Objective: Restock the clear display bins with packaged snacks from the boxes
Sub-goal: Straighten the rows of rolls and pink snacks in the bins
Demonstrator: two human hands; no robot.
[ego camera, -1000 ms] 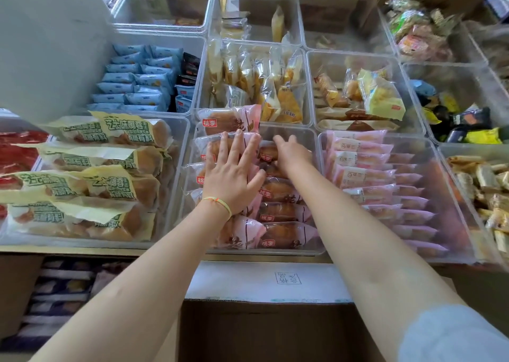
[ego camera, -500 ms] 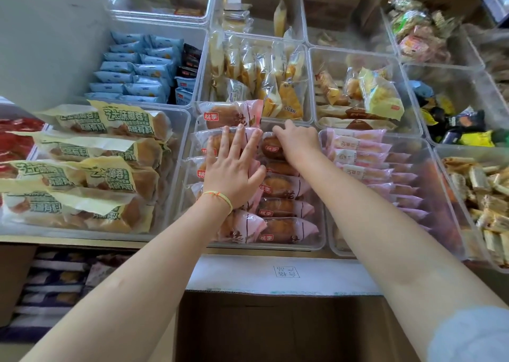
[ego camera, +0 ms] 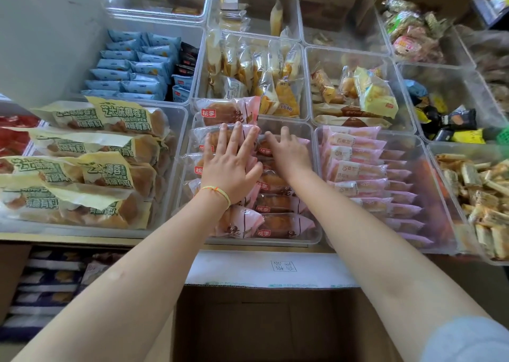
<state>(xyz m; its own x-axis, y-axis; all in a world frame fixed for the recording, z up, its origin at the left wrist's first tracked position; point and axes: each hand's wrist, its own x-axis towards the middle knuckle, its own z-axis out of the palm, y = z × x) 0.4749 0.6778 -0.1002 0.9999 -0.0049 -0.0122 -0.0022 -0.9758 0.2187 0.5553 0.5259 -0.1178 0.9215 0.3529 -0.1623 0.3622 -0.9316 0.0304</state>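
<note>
Landmark: center bin (ego camera: 316, 240), just beyond the cardboard box (ego camera: 272, 320). Left hand (ego camera: 230, 166) flat, fingers straight, pressing the left column of pink bread packs (ego camera: 275, 203). Right hand (ego camera: 287, 151) farther in, fingers curled over the right column; grasp uncertain. Advice: press evenly, squaring rows; the far pack (ego camera: 225, 111) overhangs the rim.

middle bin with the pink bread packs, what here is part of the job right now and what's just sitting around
In the job:
- middle bin
- pink bread packs
- left hand, flat on the packs
- right hand, fingers curled on a pack
- box below

Just lying about:
- blue packs
- yellow-green buns
- light pink packs
- wafers
</note>
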